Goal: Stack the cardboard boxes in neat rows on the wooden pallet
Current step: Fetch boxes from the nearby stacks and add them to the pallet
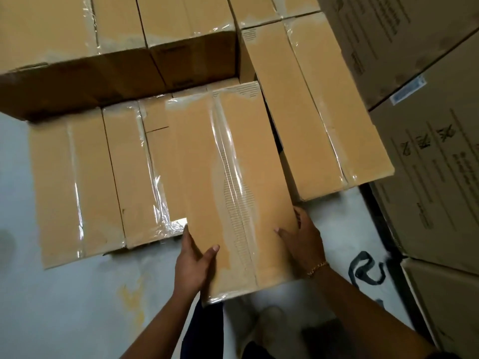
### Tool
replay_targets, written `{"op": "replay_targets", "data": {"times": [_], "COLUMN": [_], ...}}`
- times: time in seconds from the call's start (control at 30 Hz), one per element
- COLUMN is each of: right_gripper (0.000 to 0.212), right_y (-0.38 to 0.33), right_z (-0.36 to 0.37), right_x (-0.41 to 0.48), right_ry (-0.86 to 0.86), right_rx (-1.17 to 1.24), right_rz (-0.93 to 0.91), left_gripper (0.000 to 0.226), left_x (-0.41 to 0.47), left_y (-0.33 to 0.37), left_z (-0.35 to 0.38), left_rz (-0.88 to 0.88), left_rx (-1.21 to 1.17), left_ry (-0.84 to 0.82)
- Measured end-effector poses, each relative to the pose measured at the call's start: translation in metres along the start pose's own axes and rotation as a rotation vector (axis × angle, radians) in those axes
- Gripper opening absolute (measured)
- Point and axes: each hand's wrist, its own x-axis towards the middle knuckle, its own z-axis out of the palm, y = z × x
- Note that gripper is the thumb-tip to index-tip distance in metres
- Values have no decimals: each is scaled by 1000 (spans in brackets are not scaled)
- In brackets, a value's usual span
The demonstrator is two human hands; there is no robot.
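Note:
I hold a long brown cardboard box [233, 187], sealed with clear tape, over the gap between two groups of stacked boxes. My left hand [193, 263] grips its near left edge, thumb on top. My right hand [303, 244] grips its near right edge, thumb also on top. A low row of taped boxes [85, 182] lies to the left, partly under the held box. A taller box [318, 104] stands to the right. Higher boxes [108, 29] sit behind. No wooden pallet shows.
Large printed cartons [435, 164] form a wall on the right. Pale concrete floor [64, 312] with a yellow stain spreads at the lower left. A black strap [365, 268] lies on the floor at the right. My shoe [269, 322] is below the held box.

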Motion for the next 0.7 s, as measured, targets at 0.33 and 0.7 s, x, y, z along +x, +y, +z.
{"op": "replay_targets", "data": {"times": [0.33,0.7], "right_gripper": [148,148], "right_y": [54,43], "right_z": [-39,-43], "right_x": [-43,-39], "right_ry": [-226,2], "right_rx": [-716,-1018], "right_rz": [-361,-482], "left_gripper": [157,136], "left_x": [-47,-52], "left_y": [-29,-40], "left_z": [-5,-3], "left_rz": [104,132], "left_rx": [241,339], "left_ry": [-136,-131]}}
